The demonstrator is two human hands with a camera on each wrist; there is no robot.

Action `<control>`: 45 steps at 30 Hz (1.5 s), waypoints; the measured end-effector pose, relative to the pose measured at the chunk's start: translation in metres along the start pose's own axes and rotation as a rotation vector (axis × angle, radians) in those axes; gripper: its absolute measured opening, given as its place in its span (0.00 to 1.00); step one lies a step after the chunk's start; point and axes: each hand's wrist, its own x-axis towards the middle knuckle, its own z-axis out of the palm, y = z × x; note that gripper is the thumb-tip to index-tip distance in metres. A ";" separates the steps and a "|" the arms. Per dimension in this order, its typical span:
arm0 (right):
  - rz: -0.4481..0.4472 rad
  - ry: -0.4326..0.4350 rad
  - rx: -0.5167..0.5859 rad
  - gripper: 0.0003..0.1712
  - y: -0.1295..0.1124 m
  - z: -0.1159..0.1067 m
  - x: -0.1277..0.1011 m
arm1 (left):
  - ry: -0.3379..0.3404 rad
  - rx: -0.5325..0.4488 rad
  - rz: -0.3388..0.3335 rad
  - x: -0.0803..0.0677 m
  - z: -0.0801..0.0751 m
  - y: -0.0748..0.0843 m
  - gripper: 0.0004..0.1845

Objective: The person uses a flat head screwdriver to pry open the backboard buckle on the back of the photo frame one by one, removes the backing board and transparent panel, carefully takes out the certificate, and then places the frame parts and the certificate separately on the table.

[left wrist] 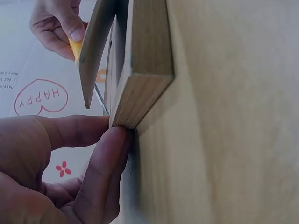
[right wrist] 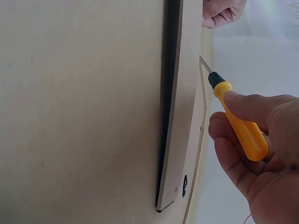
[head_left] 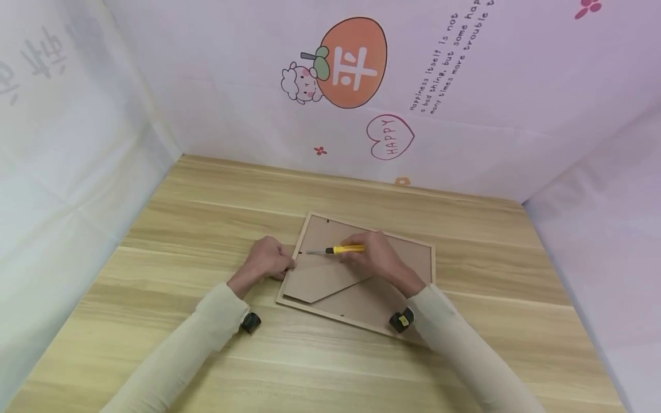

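On one table [head_left: 170, 229], two hands [head_left: 265, 258] [head_left: 378, 253] grip: left, one frame [left wrist: 145, 93]; right, one screwdriver [right wrist: 246, 133] (yellow-handled).

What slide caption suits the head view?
Left hand grips a wooden frame; right hand holds a yellow screwdriver over it.

Yellow on the screwdriver handle [right wrist: 245, 130] (dark collar [right wrist: 216, 80]), pale tan on the frame [head_left: 433, 264], streaked grain across the tabletop [head_left: 170, 241].

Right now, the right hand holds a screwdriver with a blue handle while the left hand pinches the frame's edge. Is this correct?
Only the colour is wrong: the handle is yellow in the right wrist view. The right hand holds the screwdriver; the left hand pinches the frame's edge.
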 end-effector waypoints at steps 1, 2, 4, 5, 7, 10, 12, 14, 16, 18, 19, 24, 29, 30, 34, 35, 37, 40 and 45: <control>0.007 -0.002 -0.001 0.14 0.000 0.000 0.000 | 0.002 0.000 -0.001 -0.001 0.001 0.000 0.05; 0.009 -0.004 -0.001 0.14 0.000 0.000 -0.001 | 0.005 -0.001 0.001 -0.001 0.002 0.001 0.05; 0.008 -0.004 -0.009 0.14 0.001 0.000 -0.002 | 0.012 -0.003 0.005 -0.003 0.004 0.001 0.05; 0.009 -0.002 -0.009 0.14 0.002 -0.001 -0.002 | 0.013 -0.002 0.009 -0.004 0.005 0.002 0.05; 0.005 -0.001 -0.014 0.14 0.002 -0.001 -0.003 | 0.006 0.008 0.011 -0.007 0.005 0.002 0.05; 0.008 -0.003 -0.011 0.14 0.002 -0.001 -0.005 | -0.018 0.024 -0.003 -0.009 0.006 0.003 0.05; 0.009 -0.006 -0.005 0.14 0.002 0.000 -0.006 | -0.042 0.049 -0.007 -0.009 0.004 0.003 0.07; 0.006 -0.009 -0.002 0.14 0.001 0.000 -0.006 | -0.064 0.066 -0.007 -0.007 0.000 0.003 0.09; -0.002 -0.008 -0.004 0.14 0.000 0.001 -0.006 | -0.083 0.091 0.004 -0.003 -0.005 0.004 0.12; -0.010 -0.006 -0.007 0.14 0.001 0.000 -0.007 | -0.100 0.123 0.031 0.004 -0.011 0.006 0.13; -0.013 -0.004 -0.010 0.14 0.001 0.000 -0.007 | -0.099 0.126 0.046 0.008 -0.014 0.007 0.12; -0.012 0.000 -0.014 0.13 0.005 0.001 -0.010 | -0.062 0.132 0.116 0.033 -0.022 0.016 0.17; -0.001 -0.003 -0.003 0.13 0.006 0.000 -0.013 | 0.030 0.257 0.272 0.058 -0.017 0.030 0.21; -0.002 -0.002 -0.001 0.13 0.006 0.000 -0.013 | 0.049 0.275 0.297 0.062 -0.015 0.032 0.20; -0.006 -0.009 0.005 0.13 0.005 0.002 -0.012 | 0.079 0.298 0.324 0.077 -0.007 0.039 0.19; -0.006 -0.011 0.003 0.13 0.005 0.002 -0.012 | 0.085 0.301 0.320 0.079 -0.005 0.041 0.18; -0.003 -0.015 0.003 0.13 0.005 0.002 -0.012 | 0.095 0.312 0.304 0.083 -0.002 0.043 0.17; -0.006 -0.015 -0.004 0.13 0.004 0.001 -0.012 | 0.112 0.288 0.262 0.085 0.001 0.045 0.16; -0.008 -0.017 -0.010 0.13 0.005 0.000 -0.012 | 0.099 0.190 0.181 0.085 0.001 0.044 0.15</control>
